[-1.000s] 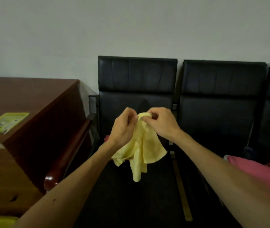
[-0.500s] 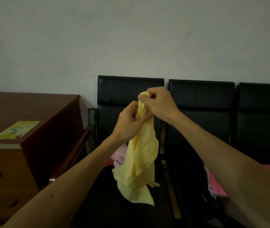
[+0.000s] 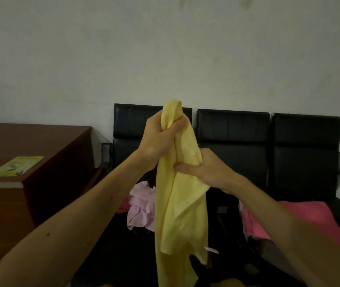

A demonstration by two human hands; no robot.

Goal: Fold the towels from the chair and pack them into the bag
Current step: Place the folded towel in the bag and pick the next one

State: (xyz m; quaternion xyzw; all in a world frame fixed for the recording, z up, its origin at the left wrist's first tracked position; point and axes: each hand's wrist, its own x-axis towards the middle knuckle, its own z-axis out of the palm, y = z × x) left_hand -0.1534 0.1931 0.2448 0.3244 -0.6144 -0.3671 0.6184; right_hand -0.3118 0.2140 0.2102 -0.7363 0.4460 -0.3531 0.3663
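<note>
Well above the seat of the black chairs (image 3: 233, 141), a yellow towel (image 3: 179, 214) is held hanging in a bunched length. Its top is clamped in the curled fingers of the left hand (image 3: 160, 139). Just below, it is gripped between thumb and fingers of the right hand (image 3: 206, 170). A pale pink towel (image 3: 142, 208) is seen crumpled on the seat behind.

quick count: three black chairs (image 3: 233, 129), one yellow towel (image 3: 180, 214), one pale pink towel (image 3: 141, 206), two patches of hot pink cloth (image 3: 301, 216), one wooden desk (image 3: 40, 139), one yellow-green sticker (image 3: 16, 165)
</note>
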